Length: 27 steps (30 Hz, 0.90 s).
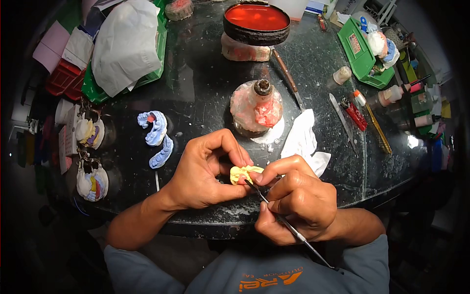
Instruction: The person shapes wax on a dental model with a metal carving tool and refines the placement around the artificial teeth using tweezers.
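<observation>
My left hand (205,169) pinches a small yellow dental cast (238,172) between thumb and fingers, near the front edge of the table. A patch of pink, perhaps wax, shows on the cast. In my right hand (301,201) is a slim metal dental carver (297,234), held like a pen, its dark tip touching the cast's lower side. My right thumb or a fingertip also rests at the cast's right end. Just beyond my hands stands an alcohol burner (256,109) coated in pink and white wax. A crumpled white tissue (301,137) lies right of it.
A pan of red molten wax (257,19) stands at the back. Blue dental casts (155,128) and articulated models (92,182) sit on the left. A wooden-handled knife (288,78), a metal blade (343,122) and brushes (374,122) lie right. Green trays (360,51) hold more material.
</observation>
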Tool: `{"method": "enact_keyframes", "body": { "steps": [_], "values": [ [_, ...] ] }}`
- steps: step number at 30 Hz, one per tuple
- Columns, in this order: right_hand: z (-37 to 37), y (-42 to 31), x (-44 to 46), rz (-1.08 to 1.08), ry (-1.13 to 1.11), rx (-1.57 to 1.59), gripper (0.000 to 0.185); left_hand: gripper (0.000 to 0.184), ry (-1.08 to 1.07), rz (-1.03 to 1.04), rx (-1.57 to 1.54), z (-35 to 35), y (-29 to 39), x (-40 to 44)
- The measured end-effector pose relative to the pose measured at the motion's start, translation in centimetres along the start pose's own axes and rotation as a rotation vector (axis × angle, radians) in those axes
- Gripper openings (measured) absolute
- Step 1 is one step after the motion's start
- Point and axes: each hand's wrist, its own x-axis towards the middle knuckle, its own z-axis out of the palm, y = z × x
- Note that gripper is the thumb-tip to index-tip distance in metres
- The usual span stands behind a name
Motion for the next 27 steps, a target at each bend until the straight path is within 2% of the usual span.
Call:
{"method": "enact_keyframes", "body": {
  "steps": [2,27],
  "values": [
    [0.0,-0.04,0.02,0.003,-0.006,-0.002,0.024,0.046,0.008,-0.038,0.008,0.19,0.35,0.04],
    [-0.15,-0.12,0.2,0.0,-0.039,-0.02,0.024,0.045,0.003,-0.038,0.035,0.26,0.48,0.0]
  ]
}}
